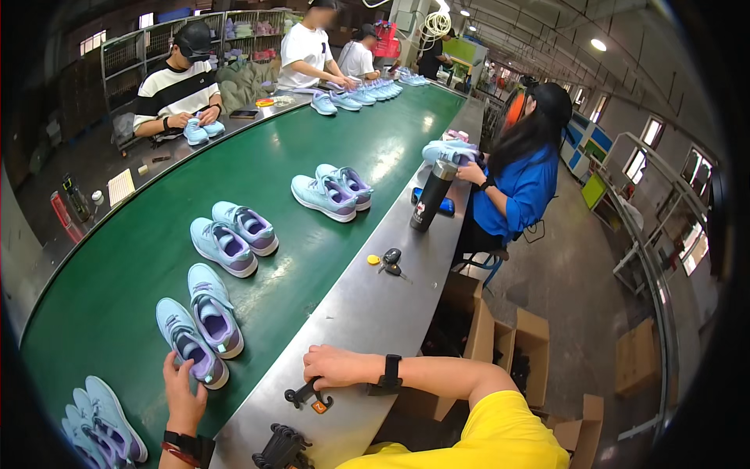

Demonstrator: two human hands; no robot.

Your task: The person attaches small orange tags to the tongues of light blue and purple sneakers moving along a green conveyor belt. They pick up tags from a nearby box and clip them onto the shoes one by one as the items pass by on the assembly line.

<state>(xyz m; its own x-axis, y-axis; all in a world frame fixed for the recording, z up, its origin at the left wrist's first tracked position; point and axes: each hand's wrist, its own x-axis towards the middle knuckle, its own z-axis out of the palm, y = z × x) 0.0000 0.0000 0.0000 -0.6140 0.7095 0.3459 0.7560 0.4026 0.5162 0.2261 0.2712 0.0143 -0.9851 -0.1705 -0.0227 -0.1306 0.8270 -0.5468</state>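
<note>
Nearest, at seven o'clock, a stack of black hangers (283,449) is set on the metal ledge (355,309). Just beyond, between six and seven o'clock, a single black hanger (295,396) with an orange tag is partly covered by the right hand (337,367); its fingers are curled downward over it, but whether the hanger is pinched cannot be told, since the tips are hidden. At eight o'clock the left hand (184,397) is held at the heel of the near shoe (180,330), thumb and fingers parted; whether the heel is touched is hard to make out. That shoe is laid upright on the green work surface (297,258), close beside its mate (211,303), toes pointed away.

The step in hand is judged to be the taking up of shoe and hanger together, one by each hand. For the next move, the left fingers would need to be closed on the heel collar, and the hanger would need to be lifted without its hooks being snagged.

Farther left, also toward eight o'clock, more shoes (109,418) are bunched at the edge. Farther off, a second pair (209,241) is placed at nine o'clock, a third (319,197) between ten and eleven. At two o'clock, past a dark tumbler (432,202), shoes (449,151) are being handled by a co-worker in blue (522,187).
</note>
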